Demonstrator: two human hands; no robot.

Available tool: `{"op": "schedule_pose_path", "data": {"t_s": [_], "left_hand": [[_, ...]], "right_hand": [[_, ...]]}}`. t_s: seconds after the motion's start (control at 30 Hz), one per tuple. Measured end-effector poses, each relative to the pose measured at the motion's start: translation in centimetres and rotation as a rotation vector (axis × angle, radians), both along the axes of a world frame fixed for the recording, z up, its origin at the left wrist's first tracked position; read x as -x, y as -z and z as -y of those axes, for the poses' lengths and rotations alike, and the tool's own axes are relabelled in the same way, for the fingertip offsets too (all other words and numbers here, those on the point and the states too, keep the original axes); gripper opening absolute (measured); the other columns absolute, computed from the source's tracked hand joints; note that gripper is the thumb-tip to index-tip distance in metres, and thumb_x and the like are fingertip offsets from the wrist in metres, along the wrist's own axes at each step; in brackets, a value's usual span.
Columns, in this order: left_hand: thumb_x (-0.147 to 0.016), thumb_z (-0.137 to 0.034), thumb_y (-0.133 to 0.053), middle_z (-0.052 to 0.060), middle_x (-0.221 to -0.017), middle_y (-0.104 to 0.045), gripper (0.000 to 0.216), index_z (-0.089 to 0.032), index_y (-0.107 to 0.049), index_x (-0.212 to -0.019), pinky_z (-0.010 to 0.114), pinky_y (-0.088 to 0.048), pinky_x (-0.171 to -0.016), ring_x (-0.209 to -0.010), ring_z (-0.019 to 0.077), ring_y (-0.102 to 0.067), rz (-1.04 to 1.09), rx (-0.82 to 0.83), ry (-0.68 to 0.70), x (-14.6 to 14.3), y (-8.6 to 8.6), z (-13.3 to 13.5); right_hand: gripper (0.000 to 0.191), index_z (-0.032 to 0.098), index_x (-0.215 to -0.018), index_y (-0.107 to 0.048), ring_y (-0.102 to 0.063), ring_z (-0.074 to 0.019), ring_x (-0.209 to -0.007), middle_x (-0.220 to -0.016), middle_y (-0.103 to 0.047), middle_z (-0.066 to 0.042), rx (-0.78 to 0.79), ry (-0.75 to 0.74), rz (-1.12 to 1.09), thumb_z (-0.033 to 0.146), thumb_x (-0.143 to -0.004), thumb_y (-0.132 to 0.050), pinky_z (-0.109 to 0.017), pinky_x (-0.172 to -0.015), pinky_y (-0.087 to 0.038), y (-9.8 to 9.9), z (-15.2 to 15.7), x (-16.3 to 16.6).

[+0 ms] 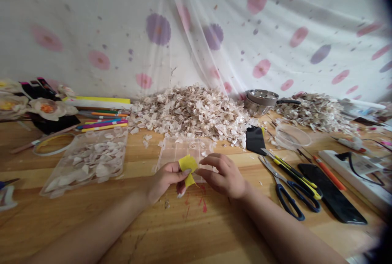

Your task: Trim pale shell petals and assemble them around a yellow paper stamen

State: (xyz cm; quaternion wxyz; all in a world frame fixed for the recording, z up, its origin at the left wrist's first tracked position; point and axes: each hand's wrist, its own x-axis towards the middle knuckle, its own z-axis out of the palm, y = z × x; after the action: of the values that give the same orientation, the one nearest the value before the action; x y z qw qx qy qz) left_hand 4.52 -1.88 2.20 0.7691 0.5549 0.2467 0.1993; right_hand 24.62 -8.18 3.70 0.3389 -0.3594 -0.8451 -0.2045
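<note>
My left hand (167, 180) pinches a small yellow piece of paper (188, 168) between thumb and fingers, just above the wooden table (92, 219). My right hand (223, 175) is curled beside it, fingertips touching the paper's right edge. Both hands hover over a clear plastic sheet (183, 151) at the table's middle. A big heap of pale dried petal-like flakes (192, 110) lies just behind.
A clear tray of flakes (87, 162) sits to the left, with coloured pens (102, 123) and paper flowers (45, 108) behind. To the right lie blue-handled scissors (286, 192), yellow-handled pliers (294, 172), a black phone (332, 198), a clear bowl (292, 136), a metal pot (261, 101) and a power strip (358, 174).
</note>
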Motion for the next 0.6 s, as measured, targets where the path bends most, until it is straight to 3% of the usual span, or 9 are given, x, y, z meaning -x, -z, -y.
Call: {"op": "schedule_pose_path", "data": {"t_s": [0.43, 0.6], "left_hand": [[-0.075, -0.041, -0.063, 0.001, -0.051, -0.058, 0.031, -0.012, -0.057, -0.066, 0.021, -0.034, -0.045, -0.041, 0.0083, -0.049, -0.011, 0.014, -0.007, -0.04, -0.26, 0.03], [-0.073, -0.039, -0.066, 0.0, -0.054, -0.058, 0.029, -0.012, -0.058, -0.068, 0.021, -0.033, -0.043, -0.042, 0.0083, -0.048, 0.014, 0.041, -0.028, -0.13, -0.39, 0.14]], "right_hand": [[0.02, 0.02, -0.106, -0.058, -0.057, -0.0188, -0.093, -0.097, -0.062, -0.007, 0.006, -0.015, -0.026, 0.015, -0.087, -0.052, -0.03, -0.075, -0.049, 0.42, -0.05, -0.08], [0.023, 0.016, -0.109, -0.055, -0.058, -0.0171, -0.084, -0.089, -0.063, -0.007, 0.065, -0.068, -0.135, 0.017, -0.085, -0.057, -0.029, -0.071, -0.049, 0.31, -0.19, 0.13]]}}
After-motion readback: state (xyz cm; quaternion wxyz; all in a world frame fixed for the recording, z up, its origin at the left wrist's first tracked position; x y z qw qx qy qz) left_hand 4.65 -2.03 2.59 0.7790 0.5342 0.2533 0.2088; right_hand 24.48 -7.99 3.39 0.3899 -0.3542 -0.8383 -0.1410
